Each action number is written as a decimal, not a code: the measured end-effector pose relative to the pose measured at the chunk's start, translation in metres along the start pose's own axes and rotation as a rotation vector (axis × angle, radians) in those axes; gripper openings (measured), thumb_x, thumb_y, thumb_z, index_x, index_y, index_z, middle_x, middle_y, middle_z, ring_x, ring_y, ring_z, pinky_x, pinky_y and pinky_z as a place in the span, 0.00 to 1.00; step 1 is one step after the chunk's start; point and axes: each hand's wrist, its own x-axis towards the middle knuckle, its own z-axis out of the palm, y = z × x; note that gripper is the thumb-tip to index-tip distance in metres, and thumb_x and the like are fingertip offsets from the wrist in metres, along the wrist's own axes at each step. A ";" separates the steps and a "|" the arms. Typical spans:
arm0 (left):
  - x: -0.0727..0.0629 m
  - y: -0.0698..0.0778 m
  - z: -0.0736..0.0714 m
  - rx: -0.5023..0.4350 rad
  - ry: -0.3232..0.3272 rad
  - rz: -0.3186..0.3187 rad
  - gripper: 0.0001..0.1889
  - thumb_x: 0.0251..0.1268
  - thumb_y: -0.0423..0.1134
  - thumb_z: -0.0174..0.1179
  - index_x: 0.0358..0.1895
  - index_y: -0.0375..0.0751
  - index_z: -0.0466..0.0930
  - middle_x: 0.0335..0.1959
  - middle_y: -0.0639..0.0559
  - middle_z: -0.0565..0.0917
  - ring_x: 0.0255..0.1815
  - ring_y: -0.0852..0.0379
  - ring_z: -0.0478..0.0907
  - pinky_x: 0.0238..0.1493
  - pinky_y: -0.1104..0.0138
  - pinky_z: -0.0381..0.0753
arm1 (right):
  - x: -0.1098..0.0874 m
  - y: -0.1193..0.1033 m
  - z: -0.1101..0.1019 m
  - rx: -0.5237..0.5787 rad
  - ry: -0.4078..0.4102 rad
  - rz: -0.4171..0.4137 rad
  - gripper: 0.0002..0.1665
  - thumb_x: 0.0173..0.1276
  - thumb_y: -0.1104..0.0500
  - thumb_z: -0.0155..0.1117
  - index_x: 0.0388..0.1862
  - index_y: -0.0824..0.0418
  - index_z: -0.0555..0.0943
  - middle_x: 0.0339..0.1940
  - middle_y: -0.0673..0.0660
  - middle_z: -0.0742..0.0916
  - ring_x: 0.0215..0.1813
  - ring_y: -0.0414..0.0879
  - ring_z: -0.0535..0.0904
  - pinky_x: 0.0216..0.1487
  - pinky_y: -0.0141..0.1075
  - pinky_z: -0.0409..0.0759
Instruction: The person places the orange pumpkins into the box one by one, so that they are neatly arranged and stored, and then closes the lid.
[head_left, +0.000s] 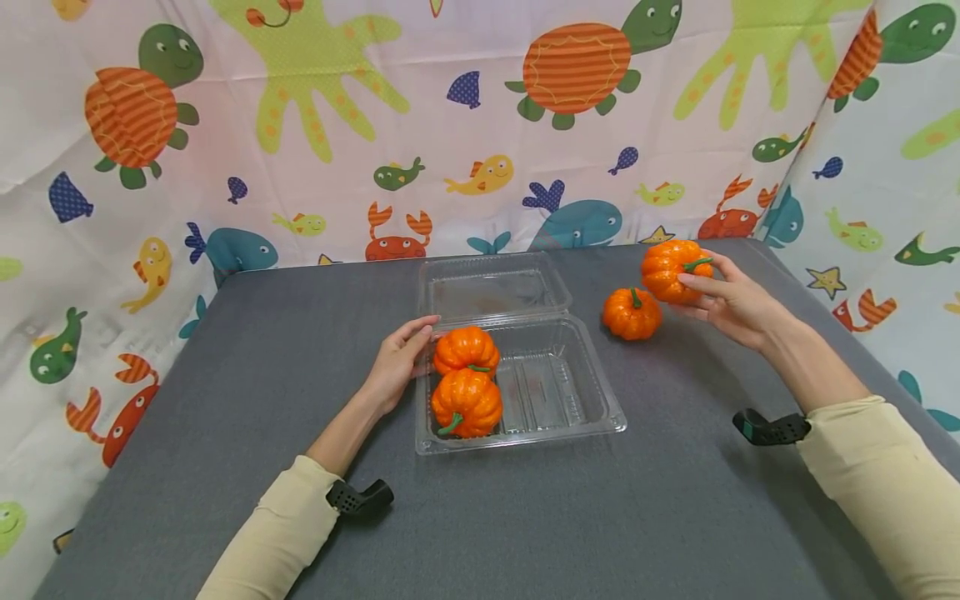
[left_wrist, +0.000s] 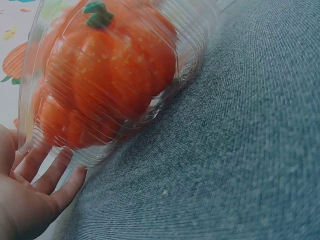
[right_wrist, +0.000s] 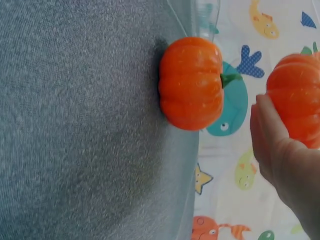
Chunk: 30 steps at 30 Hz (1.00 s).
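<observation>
A clear plastic clamshell box (head_left: 551,367) lies with its lid folded back on the grey tabletop. Two orange toy pumpkins (head_left: 467,403) sit one behind the other in its left half. My left hand (head_left: 399,360) touches the box's left wall; in the left wrist view its fingers (left_wrist: 50,172) lie against the plastic below the pumpkins. Raised above the table at the right, my right hand (head_left: 738,304) grips a third pumpkin (head_left: 667,271) between thumb and fingers, its green stem pointing right. Another pumpkin (head_left: 632,314) stands on the table just left of that hand.
The box's lid (head_left: 491,292) reaches toward the back edge of the table (head_left: 300,350). Behind and at the sides hangs a curtain (head_left: 465,125) printed with sea animals. A black strap mount (head_left: 360,497) sticks out from each wrist.
</observation>
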 end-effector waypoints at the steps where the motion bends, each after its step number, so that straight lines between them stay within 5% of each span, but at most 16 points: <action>1: 0.000 0.000 0.000 0.000 -0.002 0.000 0.23 0.77 0.44 0.46 0.68 0.36 0.64 0.58 0.40 0.77 0.49 0.57 0.78 0.41 0.64 0.81 | -0.001 0.000 0.003 -0.016 -0.005 -0.002 0.41 0.71 0.61 0.59 0.71 0.42 0.47 0.61 0.50 0.63 0.49 0.43 0.78 0.50 0.38 0.78; 15: 0.001 0.001 -0.001 0.001 -0.004 -0.003 0.23 0.77 0.43 0.46 0.68 0.36 0.64 0.58 0.39 0.77 0.47 0.58 0.79 0.40 0.64 0.81 | 0.004 0.006 0.042 -0.240 -0.084 -0.024 0.39 0.71 0.63 0.59 0.71 0.46 0.49 0.63 0.58 0.61 0.59 0.52 0.67 0.55 0.42 0.75; 20: 0.001 0.001 -0.002 0.001 -0.003 -0.006 0.23 0.77 0.43 0.46 0.68 0.36 0.64 0.58 0.39 0.77 0.47 0.58 0.79 0.39 0.65 0.81 | 0.007 0.012 0.054 -0.315 -0.121 -0.066 0.39 0.70 0.64 0.59 0.71 0.48 0.50 0.64 0.62 0.61 0.57 0.51 0.70 0.54 0.44 0.75; 30: 0.000 0.002 -0.001 0.009 0.002 -0.009 0.23 0.77 0.43 0.46 0.68 0.37 0.65 0.58 0.39 0.77 0.47 0.58 0.78 0.39 0.66 0.80 | 0.012 0.027 0.088 -0.462 -0.293 -0.186 0.39 0.65 0.70 0.63 0.67 0.51 0.55 0.61 0.65 0.65 0.55 0.54 0.72 0.52 0.43 0.77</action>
